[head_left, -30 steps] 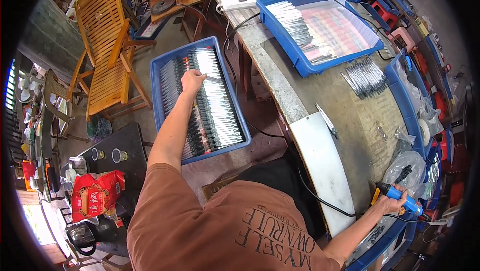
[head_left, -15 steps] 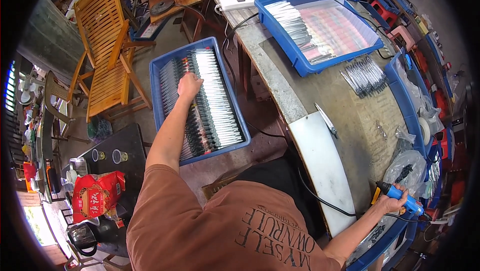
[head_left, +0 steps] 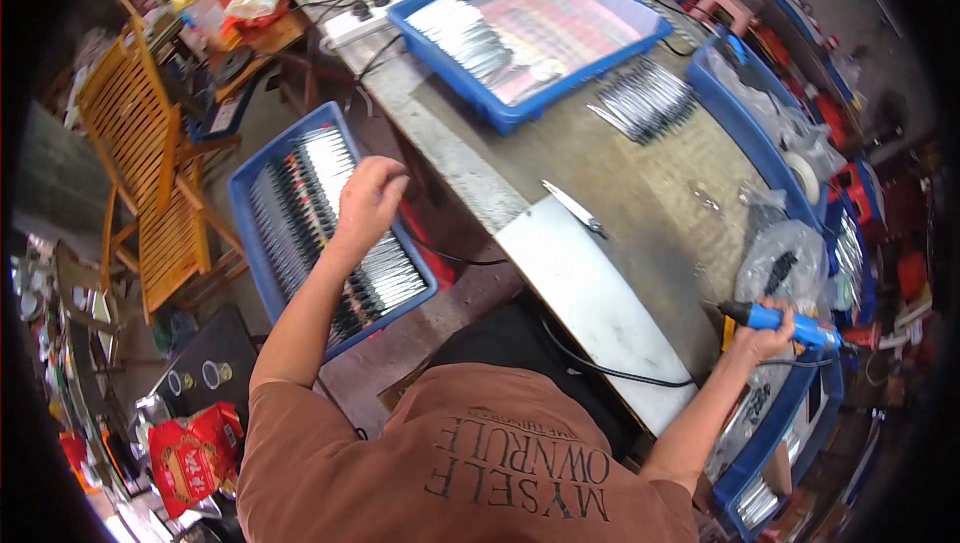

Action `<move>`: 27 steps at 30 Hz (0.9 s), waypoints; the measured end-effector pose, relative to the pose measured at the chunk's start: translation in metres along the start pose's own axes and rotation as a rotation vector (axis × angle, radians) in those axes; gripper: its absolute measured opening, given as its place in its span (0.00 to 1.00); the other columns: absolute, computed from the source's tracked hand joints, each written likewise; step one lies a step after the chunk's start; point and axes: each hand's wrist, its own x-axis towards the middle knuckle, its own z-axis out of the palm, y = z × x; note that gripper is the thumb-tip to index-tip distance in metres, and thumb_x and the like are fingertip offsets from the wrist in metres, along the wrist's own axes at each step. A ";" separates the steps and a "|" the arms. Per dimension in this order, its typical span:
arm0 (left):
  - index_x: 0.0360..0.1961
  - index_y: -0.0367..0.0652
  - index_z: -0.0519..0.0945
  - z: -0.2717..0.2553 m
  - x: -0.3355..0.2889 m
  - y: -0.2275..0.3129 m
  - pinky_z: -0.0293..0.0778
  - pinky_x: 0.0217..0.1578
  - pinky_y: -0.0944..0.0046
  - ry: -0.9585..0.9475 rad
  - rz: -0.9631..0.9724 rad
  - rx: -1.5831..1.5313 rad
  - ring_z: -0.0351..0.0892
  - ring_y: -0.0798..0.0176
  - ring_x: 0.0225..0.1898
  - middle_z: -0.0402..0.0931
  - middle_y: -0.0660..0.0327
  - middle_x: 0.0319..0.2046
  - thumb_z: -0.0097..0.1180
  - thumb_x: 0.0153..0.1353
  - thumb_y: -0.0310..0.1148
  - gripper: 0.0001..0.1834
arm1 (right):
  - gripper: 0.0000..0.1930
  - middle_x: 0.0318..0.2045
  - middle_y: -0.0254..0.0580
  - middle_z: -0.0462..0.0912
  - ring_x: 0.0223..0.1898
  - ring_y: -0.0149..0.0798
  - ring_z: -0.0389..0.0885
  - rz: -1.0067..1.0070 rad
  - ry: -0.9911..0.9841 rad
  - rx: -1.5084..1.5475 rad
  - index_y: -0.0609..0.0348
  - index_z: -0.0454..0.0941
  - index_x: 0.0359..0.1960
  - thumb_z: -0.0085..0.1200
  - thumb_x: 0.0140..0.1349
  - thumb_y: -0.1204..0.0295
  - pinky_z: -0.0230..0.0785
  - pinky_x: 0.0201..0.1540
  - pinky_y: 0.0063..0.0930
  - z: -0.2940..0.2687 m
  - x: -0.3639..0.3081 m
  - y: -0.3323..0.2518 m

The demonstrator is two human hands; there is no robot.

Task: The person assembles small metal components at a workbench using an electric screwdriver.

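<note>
Meanwhile, left hand (head_left: 367, 203) over blue tray (head_left: 262, 165).

The person wears a rust-brown short-sleeved cotton T-shirt (head_left: 460, 463) with dark block lettering printed across the upper back. Both sleeves end above the elbow. The forearms are bare. The left hand (head_left: 368, 205) and right hand (head_left: 765, 338) carry no gloves.

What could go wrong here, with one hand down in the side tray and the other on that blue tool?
The left hand reaches over the blue tray of thin parts beside the bench; a snag might scatter the rows. The right hand holds the blue corded tool away from where the arm reaches, so its tip may drift. Its black cord could catch on the metal sheet.
</note>
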 end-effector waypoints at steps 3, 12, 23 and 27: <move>0.28 0.39 0.71 0.033 0.014 0.045 0.67 0.35 0.62 -0.137 0.247 -0.100 0.70 0.54 0.32 0.71 0.56 0.28 0.52 0.45 0.26 0.07 | 0.14 0.21 0.39 0.67 0.20 0.35 0.66 -0.007 0.078 -0.008 0.60 0.62 0.37 0.46 0.48 0.72 0.62 0.26 0.29 0.020 -0.013 -0.002; 0.30 0.41 0.72 0.122 0.058 0.124 0.66 0.37 0.59 -0.746 0.420 -0.036 0.69 0.53 0.38 0.70 0.58 0.30 0.52 0.44 0.27 0.09 | 0.15 0.21 0.39 0.67 0.19 0.36 0.66 -0.015 0.115 0.001 0.61 0.61 0.37 0.46 0.47 0.73 0.62 0.25 0.28 0.030 -0.020 -0.009; 0.28 0.40 0.72 0.132 0.078 0.125 0.66 0.33 0.63 -0.672 0.393 -0.142 0.71 0.53 0.31 0.70 0.55 0.27 0.50 0.46 0.26 0.05 | 0.16 0.20 0.38 0.67 0.19 0.35 0.67 -0.003 0.142 0.014 0.60 0.61 0.38 0.47 0.45 0.72 0.62 0.24 0.29 0.030 -0.018 -0.012; 0.36 0.38 0.69 0.112 0.078 0.125 0.64 0.26 0.74 -0.357 0.015 -0.568 0.67 0.71 0.22 0.68 0.63 0.20 0.48 0.51 0.23 0.10 | 0.16 0.20 0.39 0.67 0.19 0.36 0.67 0.004 0.132 0.017 0.60 0.62 0.38 0.47 0.45 0.72 0.62 0.25 0.29 0.033 -0.020 -0.012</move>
